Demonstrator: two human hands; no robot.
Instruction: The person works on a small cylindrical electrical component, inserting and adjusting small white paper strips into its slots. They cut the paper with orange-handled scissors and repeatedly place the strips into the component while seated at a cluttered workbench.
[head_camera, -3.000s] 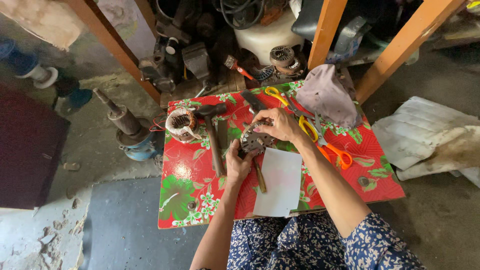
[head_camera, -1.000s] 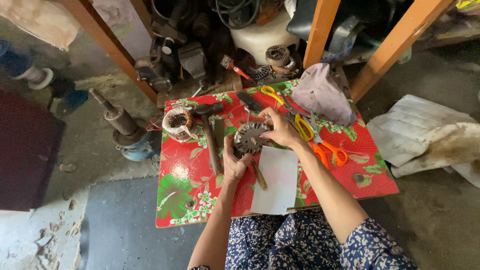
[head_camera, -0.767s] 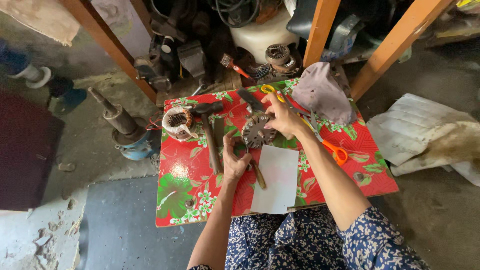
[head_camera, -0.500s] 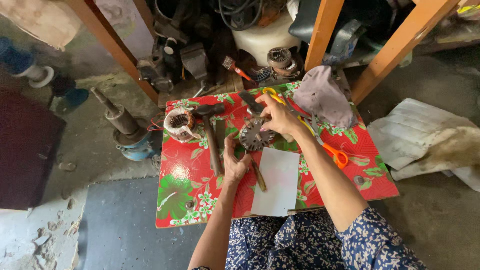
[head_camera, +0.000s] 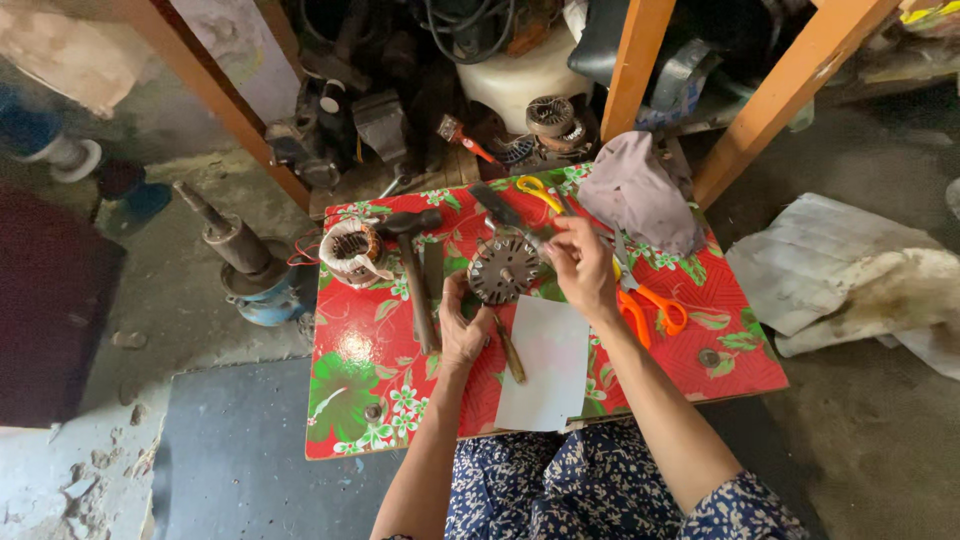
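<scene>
A round grey metal motor core (head_camera: 503, 268) with a toothed rim stands tilted on a small table with a red floral cover (head_camera: 370, 345). My left hand (head_camera: 460, 322) grips its lower left edge. My right hand (head_camera: 582, 262) is at its upper right edge, fingers pinched on the rim or on something small there; I cannot tell which. A white paper sheet (head_camera: 545, 375) lies just below the core, with a thin wooden-handled tool (head_camera: 511, 352) beside it.
On the table lie a hammer (head_camera: 414, 270), a copper-wound coil (head_camera: 352, 252), orange scissors (head_camera: 645, 305), yellow scissors (head_camera: 538, 190) and a grey cloth (head_camera: 640, 192). Orange wooden posts (head_camera: 630, 65) and motor parts stand behind. Another person's feet (head_camera: 70, 160) are at far left.
The motor core has been turned and tilted between my hands over the last seconds. My right hand shifted slightly along its upper right rim. My left hand stays on its lower edge.
</scene>
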